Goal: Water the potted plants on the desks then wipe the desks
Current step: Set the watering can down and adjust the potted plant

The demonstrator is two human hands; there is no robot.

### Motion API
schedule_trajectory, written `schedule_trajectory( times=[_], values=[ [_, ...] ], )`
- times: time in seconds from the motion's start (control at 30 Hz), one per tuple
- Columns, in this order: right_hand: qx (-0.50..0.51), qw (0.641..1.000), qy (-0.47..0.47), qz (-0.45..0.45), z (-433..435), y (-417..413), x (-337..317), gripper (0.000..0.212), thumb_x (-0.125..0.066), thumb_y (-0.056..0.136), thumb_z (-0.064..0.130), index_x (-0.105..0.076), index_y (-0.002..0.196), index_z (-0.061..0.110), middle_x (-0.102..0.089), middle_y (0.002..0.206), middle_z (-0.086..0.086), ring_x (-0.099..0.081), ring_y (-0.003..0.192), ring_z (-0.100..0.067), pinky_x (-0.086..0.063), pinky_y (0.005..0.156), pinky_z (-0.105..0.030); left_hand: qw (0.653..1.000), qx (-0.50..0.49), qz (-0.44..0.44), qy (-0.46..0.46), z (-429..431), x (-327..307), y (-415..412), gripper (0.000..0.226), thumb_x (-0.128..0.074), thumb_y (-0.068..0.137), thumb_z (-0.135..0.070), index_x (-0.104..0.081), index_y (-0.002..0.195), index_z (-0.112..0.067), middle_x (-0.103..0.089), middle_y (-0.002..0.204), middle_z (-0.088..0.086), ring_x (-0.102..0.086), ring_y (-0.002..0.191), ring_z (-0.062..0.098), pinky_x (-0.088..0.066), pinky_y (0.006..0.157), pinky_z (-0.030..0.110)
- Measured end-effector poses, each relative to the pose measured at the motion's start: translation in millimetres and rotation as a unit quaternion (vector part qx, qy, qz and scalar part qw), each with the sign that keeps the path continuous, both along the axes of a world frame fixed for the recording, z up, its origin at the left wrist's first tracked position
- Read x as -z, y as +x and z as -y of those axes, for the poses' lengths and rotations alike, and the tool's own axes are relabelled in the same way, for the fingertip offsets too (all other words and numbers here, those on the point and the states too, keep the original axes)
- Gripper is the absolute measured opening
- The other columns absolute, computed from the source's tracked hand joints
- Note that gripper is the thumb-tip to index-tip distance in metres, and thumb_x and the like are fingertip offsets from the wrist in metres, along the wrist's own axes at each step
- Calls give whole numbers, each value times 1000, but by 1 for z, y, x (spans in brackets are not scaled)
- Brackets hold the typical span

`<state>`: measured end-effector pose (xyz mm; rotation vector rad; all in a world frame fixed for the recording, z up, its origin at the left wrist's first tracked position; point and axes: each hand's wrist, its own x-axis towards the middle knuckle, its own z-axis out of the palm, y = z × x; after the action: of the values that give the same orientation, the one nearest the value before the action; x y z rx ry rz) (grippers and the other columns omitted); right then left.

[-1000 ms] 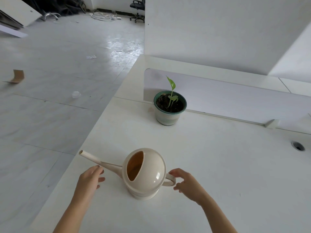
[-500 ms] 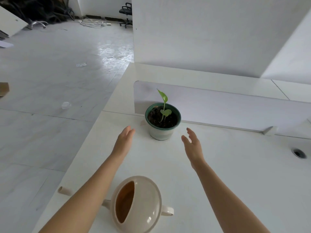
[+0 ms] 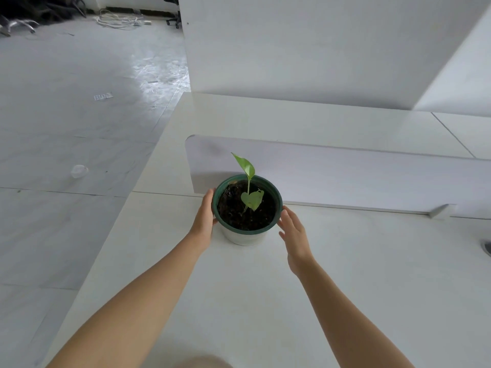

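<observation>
We flank the green-rimmed white plant pot (image 3: 245, 236) on the white worktop (image 3: 372, 261), by the low white divider (image 3: 345, 179): left hand (image 3: 204, 220) flat against it, right hand (image 3: 293, 235) relaxed alongside, probably to shift it.

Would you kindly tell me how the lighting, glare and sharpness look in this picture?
Head view: soft, even daylight, only faint shadow by the pot; head view: a glare patch on the floor tiles; head view: pot and leaves sharp, a cream blur at the bottom edge.
</observation>
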<state>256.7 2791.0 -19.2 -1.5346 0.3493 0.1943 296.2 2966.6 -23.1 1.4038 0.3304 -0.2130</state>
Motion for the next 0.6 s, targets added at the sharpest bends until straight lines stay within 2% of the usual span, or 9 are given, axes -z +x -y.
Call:
schedule_trajectory(
  times=[0.07,0.17,0.27,0.37,0.43,0.5,0.57,0.6],
  values=[
    [-3,1000,1,4,1,2,0,40,-34,97,34,-44,133,20,-49,136,2,-41,128,-16,-30,105,-32,1000,-7,11,-7,4,4,-2,45,-16,99,-41,-60,101,-32,-63,110,-7,-51,115,14,-36,103,34],
    [-13,1000,-8,0,0,9,-2,41,-35,96,37,-46,131,19,-51,133,4,-42,127,-15,-30,104,-32,1000,-9,23,-16,5,12,-10,53,-16,96,-49,-52,126,-24,-54,134,-2,-43,128,13,-30,112,37],
    [-26,999,-16,-14,-1,18,-6,47,-35,95,41,-41,136,20,-46,140,4,-38,132,-14,-27,106,-32,1000,15,8,0,4,20,-21,84,-27,74,-75,-26,145,-32,-28,154,-11,-21,142,6,-11,119,41],
    [-21,999,-21,-12,-3,16,-11,48,-34,96,39,-34,140,21,-38,146,5,-31,136,-14,-24,106,-30,1000,2,-10,15,0,27,-33,95,-30,64,-78,-16,147,-35,-16,156,-18,-11,143,0,-3,118,38],
    [2,1000,-18,-3,-5,11,-15,50,-34,97,35,-27,143,19,-32,149,5,-27,138,-13,-23,107,-27,999,-34,-14,16,-7,28,-29,83,-29,77,-71,-18,148,-29,-17,156,-14,-13,143,3,-6,119,38],
    [13,1000,-7,1,-10,6,-16,50,-35,97,33,-25,144,17,-31,149,1,-30,136,-14,-25,110,-31,998,-63,-7,2,-12,19,-22,58,-22,94,-52,-21,146,-25,-23,155,-8,-20,142,7,-11,117,37],
    [12,1000,-7,6,-16,2,-15,53,-37,96,32,-20,144,18,-30,150,-1,-30,137,-16,-26,113,-34,999,-40,-1,-13,-9,9,-16,45,-19,97,-45,-38,136,-28,-36,148,-8,-31,136,8,-16,114,37],
    [8,1000,-8,14,-18,1,-14,56,-38,96,32,-15,145,19,-26,152,-1,-27,138,-15,-24,113,-34,1000,-19,4,-16,-6,6,-14,46,-20,96,-47,-45,129,-27,-43,141,-9,-36,132,8,-20,113,37]
  ],
)
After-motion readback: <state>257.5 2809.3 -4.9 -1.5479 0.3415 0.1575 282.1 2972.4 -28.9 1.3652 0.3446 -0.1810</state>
